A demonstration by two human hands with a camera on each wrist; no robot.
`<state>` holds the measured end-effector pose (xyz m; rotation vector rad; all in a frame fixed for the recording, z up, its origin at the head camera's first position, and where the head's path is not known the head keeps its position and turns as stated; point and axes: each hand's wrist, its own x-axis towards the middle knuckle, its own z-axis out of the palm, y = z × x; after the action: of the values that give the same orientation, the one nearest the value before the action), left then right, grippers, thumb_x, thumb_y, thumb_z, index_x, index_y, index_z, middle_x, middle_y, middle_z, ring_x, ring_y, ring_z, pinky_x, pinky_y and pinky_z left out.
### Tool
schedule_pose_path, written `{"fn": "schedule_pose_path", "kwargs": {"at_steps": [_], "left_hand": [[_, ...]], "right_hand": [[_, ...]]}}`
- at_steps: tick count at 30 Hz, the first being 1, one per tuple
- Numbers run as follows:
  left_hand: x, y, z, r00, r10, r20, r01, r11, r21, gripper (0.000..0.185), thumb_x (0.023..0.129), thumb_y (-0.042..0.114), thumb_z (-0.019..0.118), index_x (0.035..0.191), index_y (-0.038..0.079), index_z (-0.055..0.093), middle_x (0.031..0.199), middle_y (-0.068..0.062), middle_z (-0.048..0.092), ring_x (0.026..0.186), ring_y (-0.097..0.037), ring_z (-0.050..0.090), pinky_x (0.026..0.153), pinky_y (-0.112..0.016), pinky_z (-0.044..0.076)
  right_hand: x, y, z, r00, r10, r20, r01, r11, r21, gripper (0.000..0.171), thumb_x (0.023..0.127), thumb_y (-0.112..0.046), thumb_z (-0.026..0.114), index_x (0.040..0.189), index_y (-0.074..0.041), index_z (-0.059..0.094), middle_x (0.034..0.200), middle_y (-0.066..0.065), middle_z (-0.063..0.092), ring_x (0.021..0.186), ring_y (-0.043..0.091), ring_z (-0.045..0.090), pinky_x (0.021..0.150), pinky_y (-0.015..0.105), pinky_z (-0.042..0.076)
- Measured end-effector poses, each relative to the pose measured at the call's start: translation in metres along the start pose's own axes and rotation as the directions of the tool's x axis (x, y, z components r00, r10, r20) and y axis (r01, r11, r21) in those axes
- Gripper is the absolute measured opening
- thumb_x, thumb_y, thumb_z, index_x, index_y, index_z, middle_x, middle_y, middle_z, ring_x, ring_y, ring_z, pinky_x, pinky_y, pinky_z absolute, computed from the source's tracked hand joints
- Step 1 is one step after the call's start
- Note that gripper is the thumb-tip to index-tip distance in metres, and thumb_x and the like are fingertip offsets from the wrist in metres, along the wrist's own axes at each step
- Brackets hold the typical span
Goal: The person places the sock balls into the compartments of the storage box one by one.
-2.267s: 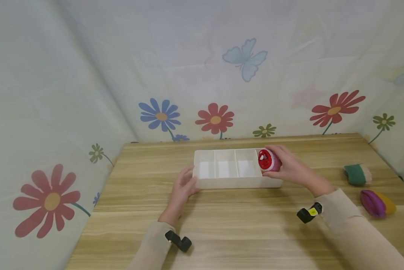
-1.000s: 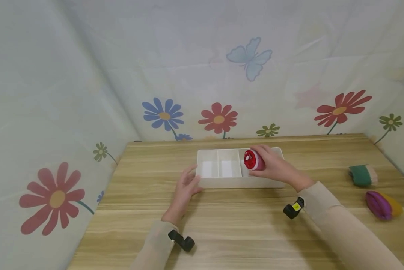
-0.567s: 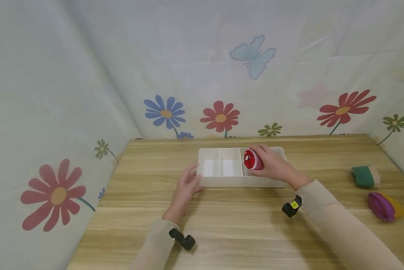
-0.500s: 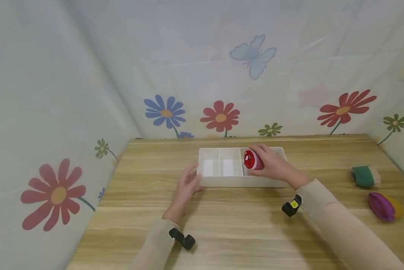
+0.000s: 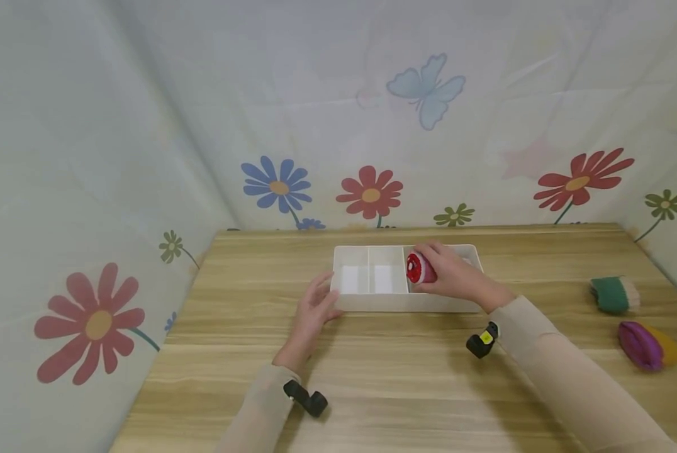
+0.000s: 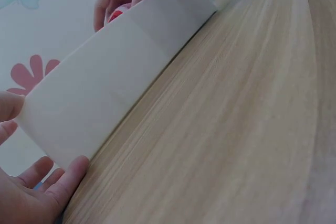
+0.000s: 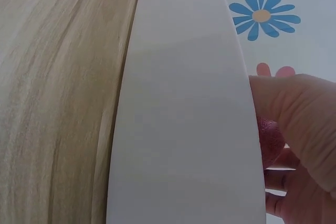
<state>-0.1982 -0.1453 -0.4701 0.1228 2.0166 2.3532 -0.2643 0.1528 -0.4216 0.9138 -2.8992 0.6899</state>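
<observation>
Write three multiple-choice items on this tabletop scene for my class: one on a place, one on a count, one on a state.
1. Where is the red and pink roll?
A. in the white divided tray
B. on the bare table
C. by the table's right edge

2. How many rolled items lie outside the tray?
A. none
B. two
C. four

3. What is the left hand doing?
A. gripping a roll
B. lying with straight fingers against the tray's left end
C. resting away from the tray

Answers:
1 A, the right hand holds it in there.
2 B, the green roll and the purple and yellow roll.
3 B, the fingers lie flat against the wall.
</observation>
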Motion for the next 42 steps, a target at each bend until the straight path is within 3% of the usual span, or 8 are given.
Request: {"fn": "schedule_pose_path", "kwargs": {"at_steps": [8,15,24,33,38,42], "left_hand": [[0.002,-0.003,-0.002,0.999,0.013,0.031,-0.013,1.0,-0.005,0.049,0.095,0.008,0.052,0.141,0.003,0.033,0.131,-0.033,0.04,0.108,-0.04,0.05,0.087,-0.061,0.043],[0.01,-0.021,-0.008,1.0,0.017,0.01,-0.017,1.0,-0.009,0.048,0.095,0.013,0.054,0.14,0.009,0.038,0.134,-0.027,0.042,0.107,-0.034,0.053,0.085,-0.058,0.046],[0.011,-0.025,-0.007,0.999,0.032,-0.029,-0.032,0.999,0.003,0.049,0.093,0.016,0.058,0.138,0.009,0.041,0.129,-0.025,0.046,0.099,-0.025,0.057,0.079,-0.051,0.051],[0.01,-0.022,-0.007,1.0,0.008,-0.008,-0.009,1.0,-0.014,0.049,0.094,0.013,0.056,0.139,0.008,0.039,0.133,-0.026,0.043,0.102,-0.026,0.055,0.086,-0.06,0.045],[0.004,-0.009,-0.004,1.0,0.008,0.011,-0.008,1.0,-0.023,0.048,0.095,0.009,0.053,0.14,0.004,0.036,0.134,-0.03,0.039,0.106,-0.032,0.052,0.089,-0.064,0.04],[0.0,-0.001,0.0,1.0,0.017,0.011,-0.017,1.0,-0.007,0.048,0.095,0.007,0.052,0.14,0.001,0.034,0.134,-0.031,0.039,0.104,-0.031,0.053,0.088,-0.062,0.042]], "right_hand": [[0.002,-0.003,0.003,0.999,0.015,0.04,-0.012,0.998,-0.067,0.065,0.075,-0.024,0.079,0.13,-0.009,0.048,0.121,0.014,0.053,0.105,0.03,0.048,0.084,0.044,0.05],[0.0,-0.005,-0.001,1.0,0.011,0.022,-0.01,0.999,-0.049,0.063,0.077,-0.024,0.077,0.13,-0.007,0.048,0.122,0.015,0.053,0.106,0.03,0.047,0.085,0.046,0.05],[-0.004,-0.005,-0.007,0.998,-0.058,-0.026,0.056,0.997,-0.062,0.056,0.08,-0.02,0.074,0.129,-0.005,0.051,0.125,0.016,0.053,0.112,0.031,0.045,0.093,0.049,0.044],[-0.011,0.0,-0.011,0.994,-0.069,-0.079,0.065,0.997,-0.052,0.058,0.08,-0.015,0.074,0.13,-0.001,0.048,0.123,0.019,0.052,0.111,0.033,0.044,0.093,0.05,0.041],[-0.017,0.002,-0.014,0.995,-0.043,-0.086,0.04,0.999,-0.035,0.064,0.078,-0.016,0.076,0.132,0.0,0.045,0.121,0.019,0.053,0.106,0.03,0.044,0.088,0.046,0.045],[-0.021,0.004,-0.017,0.996,-0.014,-0.088,0.012,1.0,-0.028,0.064,0.079,-0.019,0.075,0.132,-0.002,0.045,0.123,0.019,0.051,0.111,0.032,0.042,0.09,0.049,0.045]]}}
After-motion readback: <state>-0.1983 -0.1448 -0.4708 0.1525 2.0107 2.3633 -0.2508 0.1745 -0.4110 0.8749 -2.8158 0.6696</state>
